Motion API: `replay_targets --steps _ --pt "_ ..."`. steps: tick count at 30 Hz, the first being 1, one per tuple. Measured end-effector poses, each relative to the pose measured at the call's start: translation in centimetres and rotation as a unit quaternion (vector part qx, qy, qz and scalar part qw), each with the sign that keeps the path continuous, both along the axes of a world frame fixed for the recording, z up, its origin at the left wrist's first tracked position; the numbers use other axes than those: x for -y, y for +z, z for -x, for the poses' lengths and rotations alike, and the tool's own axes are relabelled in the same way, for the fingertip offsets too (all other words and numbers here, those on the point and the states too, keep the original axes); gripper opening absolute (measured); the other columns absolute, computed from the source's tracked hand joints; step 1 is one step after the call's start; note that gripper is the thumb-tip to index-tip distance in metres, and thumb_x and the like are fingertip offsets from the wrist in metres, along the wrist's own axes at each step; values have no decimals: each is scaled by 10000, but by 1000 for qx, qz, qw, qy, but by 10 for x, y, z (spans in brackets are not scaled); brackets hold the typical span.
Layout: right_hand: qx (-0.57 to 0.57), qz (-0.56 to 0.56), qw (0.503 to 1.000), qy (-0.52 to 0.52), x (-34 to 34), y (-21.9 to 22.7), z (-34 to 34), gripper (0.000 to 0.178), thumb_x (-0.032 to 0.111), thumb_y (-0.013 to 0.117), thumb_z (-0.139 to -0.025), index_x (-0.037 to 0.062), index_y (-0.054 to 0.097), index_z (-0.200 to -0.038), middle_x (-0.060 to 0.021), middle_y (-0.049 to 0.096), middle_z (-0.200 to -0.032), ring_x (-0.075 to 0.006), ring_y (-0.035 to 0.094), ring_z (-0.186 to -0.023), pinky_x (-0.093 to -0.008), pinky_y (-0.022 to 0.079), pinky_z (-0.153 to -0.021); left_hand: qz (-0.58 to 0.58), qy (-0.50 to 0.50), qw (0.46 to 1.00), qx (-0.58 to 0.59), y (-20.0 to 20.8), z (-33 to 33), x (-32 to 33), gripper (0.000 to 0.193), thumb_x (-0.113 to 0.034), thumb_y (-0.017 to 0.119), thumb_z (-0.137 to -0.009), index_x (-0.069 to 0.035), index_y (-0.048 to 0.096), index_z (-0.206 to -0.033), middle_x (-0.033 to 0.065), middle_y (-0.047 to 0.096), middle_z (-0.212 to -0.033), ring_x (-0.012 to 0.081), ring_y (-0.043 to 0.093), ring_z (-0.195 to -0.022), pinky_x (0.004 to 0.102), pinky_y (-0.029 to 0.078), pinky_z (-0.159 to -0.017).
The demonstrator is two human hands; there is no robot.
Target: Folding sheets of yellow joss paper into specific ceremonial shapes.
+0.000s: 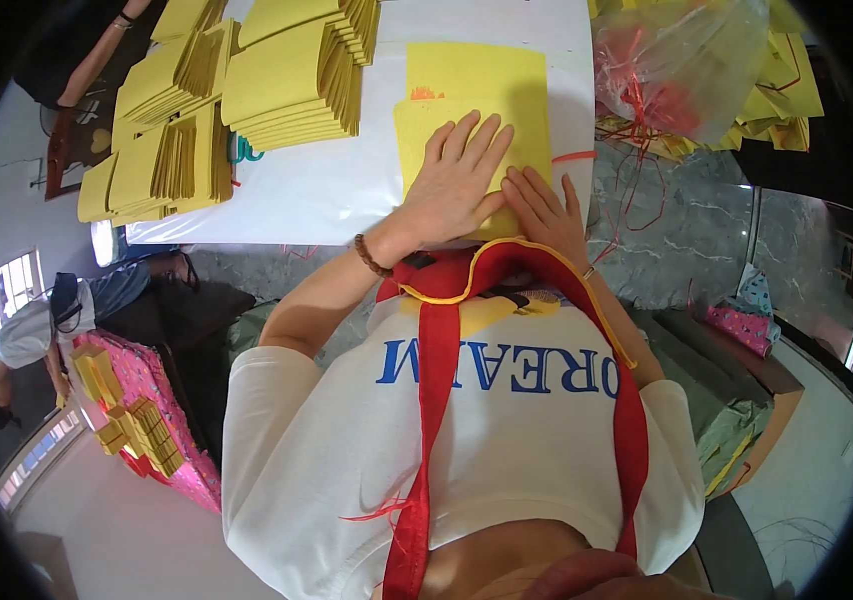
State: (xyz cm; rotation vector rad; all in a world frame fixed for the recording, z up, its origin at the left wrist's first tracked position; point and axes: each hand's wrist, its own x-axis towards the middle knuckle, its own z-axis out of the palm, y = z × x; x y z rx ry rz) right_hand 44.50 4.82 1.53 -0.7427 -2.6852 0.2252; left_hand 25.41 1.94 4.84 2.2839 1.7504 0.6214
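Note:
My left hand (459, 178), with a brown beaded bracelet at its wrist, lies flat with spread fingers on a yellow paper sheet (419, 125). My right hand (547, 212) rests beside it on the sheet's right edge, its fingers stretched out. Neither hand grips anything. Beyond my fingertips another yellow sheet (482, 65) shows, with a small orange-red mark near its left side. The front sheet overlaps it. The sheets' near edge is partly hidden by my hands and a red apron (435, 360) with yellow trim.
Folded yellow paper stacks (282, 90) cover the left of the white table (322, 205). A clear plastic bag (687, 80) with red contents sits at right, above red strings and more yellow paper. Another person's arm (97, 60) reaches in at far left. Yellow bundles (152, 440) lie on pink cloth.

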Motion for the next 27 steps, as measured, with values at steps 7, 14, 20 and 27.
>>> replay_targets --steps 7,14,20,27 --pt "-8 20 1000 -3 0 1 1 539 359 552 -789 123 446 -1261 -23 410 -1337 -180 363 -1246 -488 233 -1004 75 -48 937 338 -2 32 1 495 -202 544 -839 -75 383 -1289 135 389 -1294 295 298 -1247 395 243 -1020" --pt "-6 11 1000 -2 3 0 -2 525 357 537 -807 116 449 -1265 -31 400 -1351 -184 347 -1262 -466 260 -991 -78 -38 995 -56 -5 18 8 596 -489 518 -808 -113 421 -1260 179 378 -1283 361 317 -1199 489 258 -970" --pt "-81 133 987 23 -6 1 -5 423 331 390 -912 65 482 -1227 -93 467 -1283 -246 395 -1223 -424 295 -994 -69 -33 994 -76 -4 16 10 556 -463 537 -794 -47 477 -1158 160 432 -1205 315 394 -1092 417 323 -901" --pt "-424 471 765 -113 -24 9 -8 481 330 258 -963 -29 498 -1175 -132 594 -1057 -201 541 -1013 -336 379 -929 -169 1 939 -299 1 -3 11 437 -221 589 -706 59 518 -1035 137 561 -884 224 528 -742 309 436 -601"
